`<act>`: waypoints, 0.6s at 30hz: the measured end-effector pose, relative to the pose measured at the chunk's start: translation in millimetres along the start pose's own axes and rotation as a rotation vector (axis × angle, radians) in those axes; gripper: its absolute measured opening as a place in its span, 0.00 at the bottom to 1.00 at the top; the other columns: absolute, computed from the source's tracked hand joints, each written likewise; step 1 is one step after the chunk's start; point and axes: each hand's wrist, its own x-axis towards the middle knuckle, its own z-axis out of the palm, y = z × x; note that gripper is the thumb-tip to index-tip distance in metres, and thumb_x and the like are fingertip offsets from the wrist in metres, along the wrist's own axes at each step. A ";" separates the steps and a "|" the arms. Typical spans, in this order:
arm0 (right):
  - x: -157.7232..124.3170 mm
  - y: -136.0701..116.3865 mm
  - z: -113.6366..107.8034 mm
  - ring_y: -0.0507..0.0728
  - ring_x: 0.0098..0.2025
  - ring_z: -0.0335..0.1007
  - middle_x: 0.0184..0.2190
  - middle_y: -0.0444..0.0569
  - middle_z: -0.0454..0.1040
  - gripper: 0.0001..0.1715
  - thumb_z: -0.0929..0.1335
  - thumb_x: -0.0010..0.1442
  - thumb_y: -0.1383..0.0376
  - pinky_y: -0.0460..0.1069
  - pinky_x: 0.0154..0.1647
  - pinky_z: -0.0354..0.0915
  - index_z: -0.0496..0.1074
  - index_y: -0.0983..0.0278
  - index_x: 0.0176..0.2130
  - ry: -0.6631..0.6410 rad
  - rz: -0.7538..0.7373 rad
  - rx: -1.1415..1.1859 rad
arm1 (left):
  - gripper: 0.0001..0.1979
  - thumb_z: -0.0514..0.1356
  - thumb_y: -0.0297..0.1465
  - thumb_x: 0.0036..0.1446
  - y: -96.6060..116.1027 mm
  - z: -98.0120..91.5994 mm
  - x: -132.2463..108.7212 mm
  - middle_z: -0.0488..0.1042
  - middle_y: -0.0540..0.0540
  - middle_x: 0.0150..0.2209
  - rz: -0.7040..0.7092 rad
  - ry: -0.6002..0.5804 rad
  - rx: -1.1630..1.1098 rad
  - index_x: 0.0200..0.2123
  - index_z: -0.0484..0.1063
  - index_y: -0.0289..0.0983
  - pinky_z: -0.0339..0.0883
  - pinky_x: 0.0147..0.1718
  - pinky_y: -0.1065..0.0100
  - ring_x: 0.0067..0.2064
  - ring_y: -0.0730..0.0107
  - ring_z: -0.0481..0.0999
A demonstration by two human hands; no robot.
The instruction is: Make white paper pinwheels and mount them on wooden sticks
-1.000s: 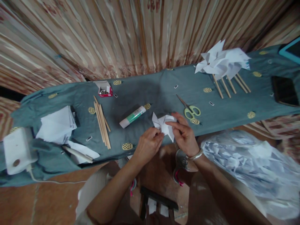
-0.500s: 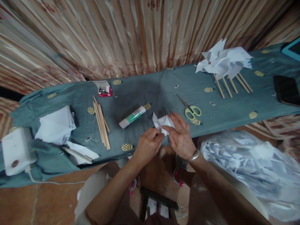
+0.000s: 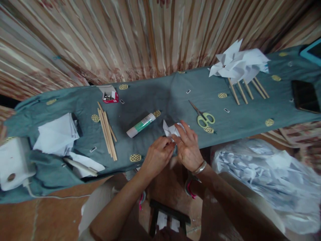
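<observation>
A small white paper pinwheel [image 3: 167,129], partly folded, lies at the table's front edge, its lower part hidden by my fingers. My left hand [image 3: 158,154] pinches its near left side, fingertips drawn together. Over its right side lies my right hand [image 3: 188,147], with a bracelet at the wrist; its fingers press on the folds and hold the paper. Just beyond the left hand is a glue stick [image 3: 141,125] with a green label. Green-handled scissors [image 3: 203,117] rest to the right of the paper, blades pointing away.
Wooden sticks [image 3: 107,134], a red box [image 3: 110,96] of small metal pins and a paper stack [image 3: 57,134] are on the left. Finished pinwheels [image 3: 238,63] and a phone [image 3: 305,96] occupy the right. A plastic bag [image 3: 265,184] of white paper pieces stands below the table edge.
My right hand has shifted slightly left, its fingers moving further over the paper pinwheel towards my left fingertips. My left hand stays in about the same place.
</observation>
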 end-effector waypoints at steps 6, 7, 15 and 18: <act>2.7 11.9 -13.2 0.64 0.67 0.50 0.61 0.58 0.63 0.24 0.58 0.59 0.74 0.63 0.61 0.56 0.69 0.65 0.52 0.028 0.021 0.082 | 0.08 0.54 0.26 0.62 0.1 -0.6 -0.5 0.73 0.44 0.37 0.005 0.007 0.016 0.40 0.73 0.34 0.73 0.39 0.65 0.40 0.67 0.74; 4.2 16.9 -14.2 0.63 0.66 0.52 0.61 0.58 0.63 0.25 0.58 0.59 0.74 0.63 0.61 0.56 0.67 0.66 0.54 0.047 0.047 0.087 | 0.08 0.54 0.26 0.62 0.2 -0.6 -0.6 0.73 0.44 0.37 0.007 0.008 0.019 0.40 0.73 0.34 0.73 0.39 0.65 0.40 0.67 0.74; 16.6 47.1 -19.6 0.63 0.49 0.72 0.47 0.58 0.77 0.21 0.60 0.63 0.61 0.58 0.52 0.67 0.70 0.67 0.51 0.054 0.150 0.117 | 0.08 0.54 0.27 0.62 -6.8 -5.1 1.2 0.74 0.44 0.37 0.042 0.049 0.066 0.40 0.74 0.34 0.73 0.38 0.66 0.39 0.67 0.73; 15.4 45.5 -24.5 0.60 0.38 0.77 0.37 0.54 0.80 0.18 0.63 0.61 0.60 0.53 0.41 0.71 0.73 0.65 0.47 0.069 0.238 0.152 | 0.08 0.55 0.27 0.62 -15.6 -9.9 1.5 0.75 0.43 0.38 0.047 0.084 0.095 0.39 0.74 0.34 0.73 0.39 0.65 0.40 0.66 0.73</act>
